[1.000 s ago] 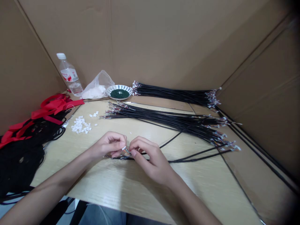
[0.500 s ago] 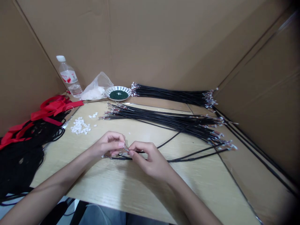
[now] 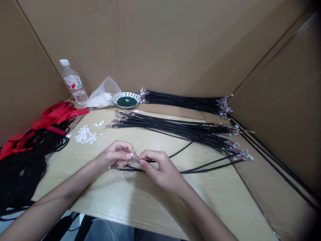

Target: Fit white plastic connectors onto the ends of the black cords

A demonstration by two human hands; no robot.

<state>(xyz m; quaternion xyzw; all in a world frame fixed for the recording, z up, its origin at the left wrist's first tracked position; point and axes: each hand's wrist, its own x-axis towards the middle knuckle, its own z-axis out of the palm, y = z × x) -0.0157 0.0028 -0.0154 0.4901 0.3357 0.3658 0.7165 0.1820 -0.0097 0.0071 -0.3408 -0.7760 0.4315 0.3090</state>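
Note:
My left hand [image 3: 119,153] is closed in a pinch on a small white connector [image 3: 131,155] at its fingertips. Thin bare-looking wires [image 3: 136,156] stretch between both hands. They come from the end of a black cable [image 3: 182,149], which my right hand [image 3: 157,167] grips between thumb and index finger. More black cables [image 3: 200,171] lie on the table just under my hands, their stripped left ends partly hidden by my left fingers. Left of my hands is a pile of small white connectors [image 3: 85,135]. Beyond my hands lies a bundle of black cables [image 3: 173,126] with loose wire ends.
At the back stand a water bottle [image 3: 74,83], a plastic bag [image 3: 105,93] and a plate [image 3: 115,100] of dark green bits. A second cable bundle [image 3: 185,100] lies by the cardboard wall [image 3: 175,43]. Black cords [image 3: 22,180] with red ribbons [image 3: 56,115] cover the left edge.
The wires between my hands now spread apart more, with one strand standing up. Both hands stay in nearly the same place.

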